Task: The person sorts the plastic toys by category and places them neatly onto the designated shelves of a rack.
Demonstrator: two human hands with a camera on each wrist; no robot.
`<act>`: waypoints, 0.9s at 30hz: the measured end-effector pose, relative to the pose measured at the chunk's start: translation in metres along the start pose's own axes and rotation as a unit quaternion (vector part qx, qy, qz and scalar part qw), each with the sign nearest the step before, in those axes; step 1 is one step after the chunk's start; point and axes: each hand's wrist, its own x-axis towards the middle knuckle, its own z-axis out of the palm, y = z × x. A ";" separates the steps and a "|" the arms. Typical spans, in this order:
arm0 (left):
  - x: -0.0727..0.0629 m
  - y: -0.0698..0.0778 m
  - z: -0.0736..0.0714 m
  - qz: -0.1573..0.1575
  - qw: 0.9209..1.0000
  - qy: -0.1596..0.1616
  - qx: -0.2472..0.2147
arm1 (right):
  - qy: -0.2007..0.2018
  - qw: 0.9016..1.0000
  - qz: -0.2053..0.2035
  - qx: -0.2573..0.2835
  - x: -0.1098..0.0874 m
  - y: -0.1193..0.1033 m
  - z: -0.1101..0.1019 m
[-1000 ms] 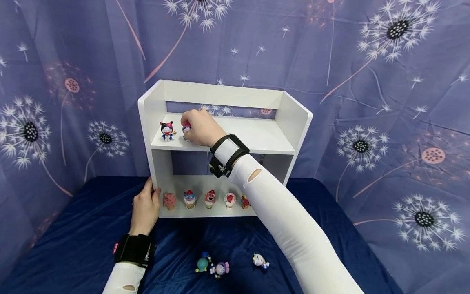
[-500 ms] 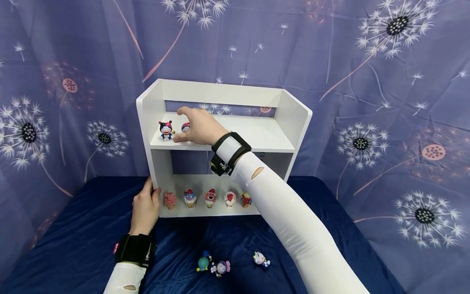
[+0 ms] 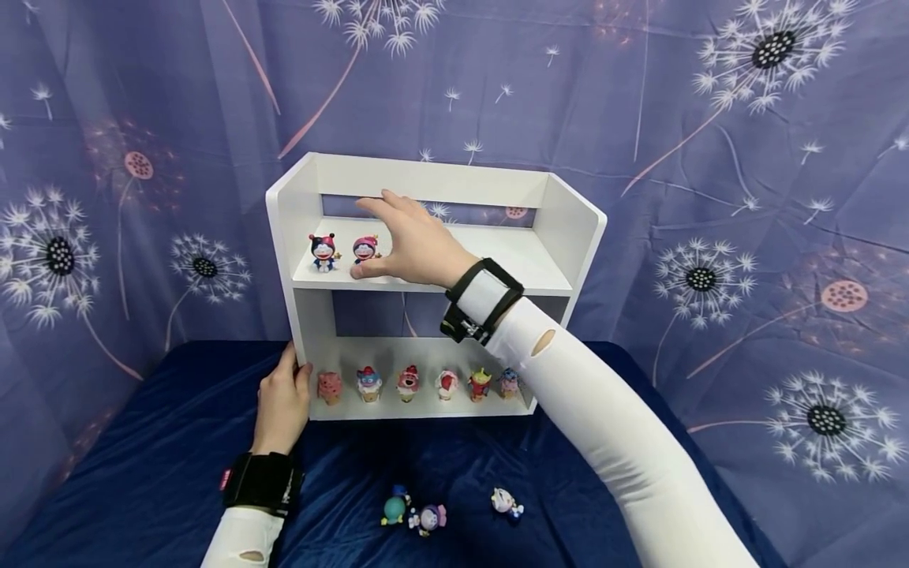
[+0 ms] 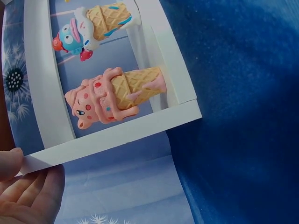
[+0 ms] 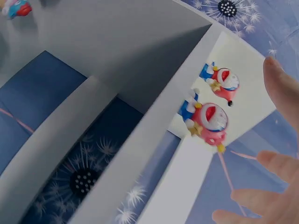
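Note:
A white two-tier shelf (image 3: 433, 410) stands on the blue cloth. My left hand (image 3: 280, 402) grips the edge of its left side panel, thumb on one face and fingers on the other, as the left wrist view shows. On the upper tier, my right hand (image 3: 419, 244) is spread beside a pink-hatted figurine (image 3: 365, 248), holding nothing. That figurine stands upright; whether the thumb touches it I cannot tell in the head view, but the right wrist view shows a gap between the fingers and the pink-hatted figurine (image 5: 210, 119). Left of it stands a figurine with a black-and-red hat (image 3: 323, 252).
Along the lower tier stand several ice-cream-cone figurines, from a pink one (image 3: 330, 387) to a blue one (image 3: 508, 383). On the cloth in front lie a teal figurine (image 3: 394, 509), a purple one (image 3: 428, 518) and a white one (image 3: 506, 502). A patterned curtain (image 3: 675, 158) hangs behind.
My right hand has let go of the pink-hatted figurine, spread its fingers and drawn back to the right. The figurine stays standing. My left hand keeps its place on the shelf.

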 end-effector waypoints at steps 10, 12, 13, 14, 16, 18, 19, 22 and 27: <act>-0.001 0.003 0.000 -0.006 1.000 -0.001 0.000 | 0.025 0.997 -0.052 -0.042 -0.037 0.004 -0.016; -0.001 0.003 0.001 -0.008 1.000 -0.003 0.003 | 0.041 0.996 -0.067 -0.044 -0.046 0.005 -0.015; -0.002 0.003 0.001 -0.009 1.000 -0.005 0.003 | 0.049 0.995 -0.074 -0.043 -0.050 0.005 -0.014; -0.002 0.003 0.001 -0.011 1.000 -0.005 0.003 | 0.056 0.994 -0.082 -0.043 -0.055 0.005 -0.012; -0.003 0.002 0.001 -0.011 1.000 -0.006 0.006 | 0.066 0.992 -0.094 -0.042 -0.066 0.005 -0.009; -0.003 0.001 0.002 -0.010 1.000 -0.004 0.009 | 0.074 0.991 -0.106 -0.043 -0.076 0.005 -0.007; -0.003 0.001 0.002 -0.010 1.000 -0.003 0.008 | 0.078 0.990 -0.110 -0.042 -0.083 0.005 -0.007; -0.003 0.000 0.003 -0.007 1.000 0.000 0.007 | 0.088 0.987 -0.124 -0.041 -0.103 0.005 -0.007; -0.001 0.000 0.002 0.000 1.000 0.006 0.007 | 0.086 0.983 -0.161 -0.033 -0.139 0.008 -0.003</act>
